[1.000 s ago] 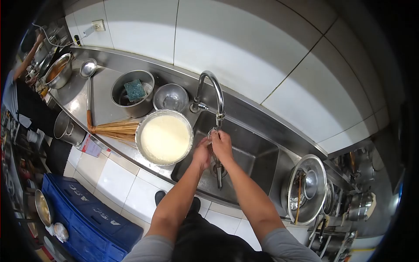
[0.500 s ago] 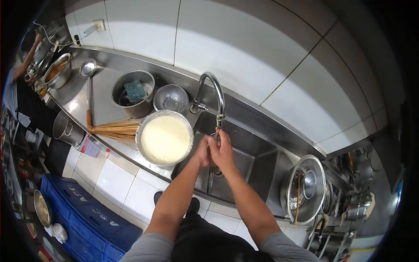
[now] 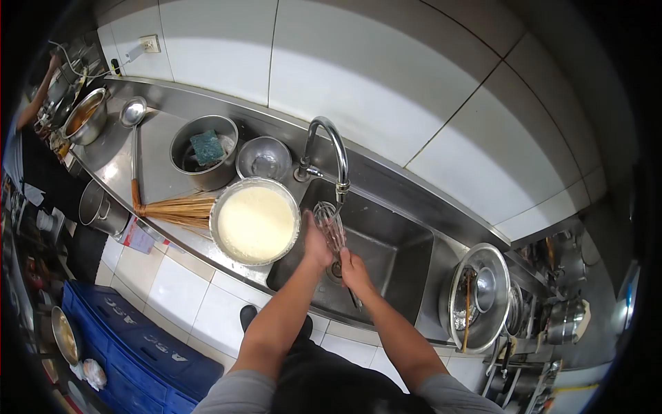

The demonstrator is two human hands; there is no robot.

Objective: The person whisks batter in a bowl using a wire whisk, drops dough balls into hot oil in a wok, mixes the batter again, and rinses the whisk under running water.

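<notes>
A wire whisk (image 3: 329, 224) is held over the sink (image 3: 396, 265), its wire loops just below the mouth of the curved faucet (image 3: 331, 127). My right hand (image 3: 354, 270) is closed around the whisk's handle, which points down toward me. Alongside the wires, my left hand (image 3: 316, 241) has its fingers stretched upward, slightly blurred; I cannot tell whether it touches them. Close on the left stands a bowl of pale creamy batter (image 3: 255, 221), at the sink's edge.
Left along the counter are a bundled-stick brush (image 3: 176, 210), a steel ladle (image 3: 135, 148), a pot with a green scouring pad (image 3: 207, 147) and a small metal bowl (image 3: 264, 159). To the right is a large basin (image 3: 477, 298) of utensils. Blue crates (image 3: 138, 345) stand behind; another person (image 3: 34, 159) is far left.
My hands were together near the faucet mouth, around the whisk. Now they are apart: the right has come down onto the handle, and the wire loops show beside my left hand.
</notes>
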